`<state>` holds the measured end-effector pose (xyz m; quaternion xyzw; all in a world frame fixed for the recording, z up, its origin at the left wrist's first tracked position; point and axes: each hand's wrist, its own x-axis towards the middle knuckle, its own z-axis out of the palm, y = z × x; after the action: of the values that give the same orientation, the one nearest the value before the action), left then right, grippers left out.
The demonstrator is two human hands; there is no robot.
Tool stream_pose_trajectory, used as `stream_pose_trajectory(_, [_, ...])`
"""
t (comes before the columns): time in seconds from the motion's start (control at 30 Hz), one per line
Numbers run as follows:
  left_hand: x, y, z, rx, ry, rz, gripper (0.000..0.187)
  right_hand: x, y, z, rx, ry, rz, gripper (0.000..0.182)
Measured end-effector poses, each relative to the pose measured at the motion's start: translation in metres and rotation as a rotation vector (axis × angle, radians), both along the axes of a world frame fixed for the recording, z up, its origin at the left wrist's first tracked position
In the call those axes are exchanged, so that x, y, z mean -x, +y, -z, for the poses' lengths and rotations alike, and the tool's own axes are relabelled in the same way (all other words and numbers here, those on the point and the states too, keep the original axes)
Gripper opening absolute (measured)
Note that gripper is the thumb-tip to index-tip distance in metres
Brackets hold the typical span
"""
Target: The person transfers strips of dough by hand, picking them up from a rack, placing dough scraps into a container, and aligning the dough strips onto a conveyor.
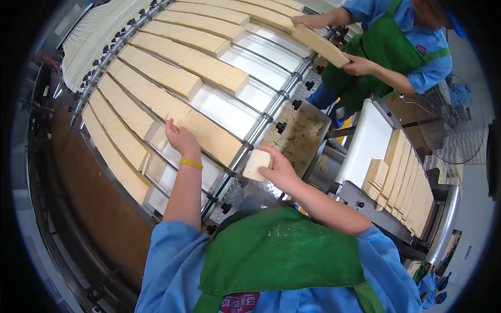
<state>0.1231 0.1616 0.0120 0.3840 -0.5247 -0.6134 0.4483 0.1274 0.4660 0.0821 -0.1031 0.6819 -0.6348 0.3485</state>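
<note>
My right hand (280, 168) is closed around a small pale dough block (258, 165), held out past the near rail of the conveyor. My left hand (182, 140), with a yellow band on the wrist, reaches over the conveyor beside a long pale dough slab (204, 133). Its few visible fingers are loosely bent and apart, close to the slab's left edge and the end of a neighbouring slab (125, 107). The rest of its fingers are hidden. Metal divider rods (172, 166) run between the rows of slabs.
Across from me a person in a green apron holds a long slab (319, 46) in both hands. A bin (292, 125) of pale scraps stands past the rail (271, 112). To the right, a white-belted machine (368, 138) carries stacked strips (404, 182); a fan (451, 120) stands behind.
</note>
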Motion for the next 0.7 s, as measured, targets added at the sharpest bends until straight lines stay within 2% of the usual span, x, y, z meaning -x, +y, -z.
stream_pose_trajectory(0.1, [0.005, 0.001, -0.009, 0.054, 0.012, -0.108, 0.055, -0.004, 0.046, 0.011, 0.037, -0.088, 0.071, 0.058])
stream_pose_trajectory(0.23, [0.013, -0.013, 0.003, 0.273, -0.089, -0.216, 0.053, 0.002, 0.099, 0.012, 0.138, -0.112, 0.229, 0.062])
stream_pose_trajectory(0.27, [0.014, -0.019, 0.009, 0.278, -0.13, -0.23, 0.052, 0.009, 0.117, 0.032, -0.088, 0.185, 0.252, 0.068])
stream_pose_trajectory(0.3, [0.009, -0.048, 0.024, 0.105, 0.012, -0.19, 0.049, 0.012, 0.128, 0.016, -0.234, 0.286, 0.254, 0.068])
stream_pose_trajectory(0.37, [0.008, -0.036, 0.015, 0.324, -0.336, -0.176, 0.047, 0.015, 0.157, 0.013, -0.479, 0.478, 0.243, 0.066])
stream_pose_trajectory(0.4, [0.004, -0.032, 0.012, 0.478, -0.491, -0.128, 0.051, 0.011, 0.172, 0.007, -0.467, 0.446, 0.28, 0.058])
stream_pose_trajectory(0.43, [0.001, -0.032, 0.005, 0.394, -0.401, -0.021, 0.055, 0.006, 0.192, 0.016, -0.398, 0.446, 0.32, 0.047])
stream_pose_trajectory(0.5, [-0.008, -0.032, 0.003, 0.542, -0.462, 0.042, 0.059, -0.016, 0.236, 0.027, -0.286, 0.303, 0.444, 0.04])
stream_pose_trajectory(0.57, [-0.002, -0.003, -0.025, 0.716, -0.553, 0.075, 0.057, -0.04, 0.282, 0.048, -0.189, 0.098, 0.652, 0.034])
stream_pose_trajectory(0.63, [0.007, 0.073, -0.075, 0.944, -0.61, 0.077, 0.052, -0.062, 0.319, 0.061, -0.234, 0.063, 0.838, 0.039])
stream_pose_trajectory(0.7, [0.035, 0.126, -0.087, 1.245, -0.405, 0.291, 0.04, -0.073, 0.347, 0.071, -0.24, -0.052, 1.059, 0.043])
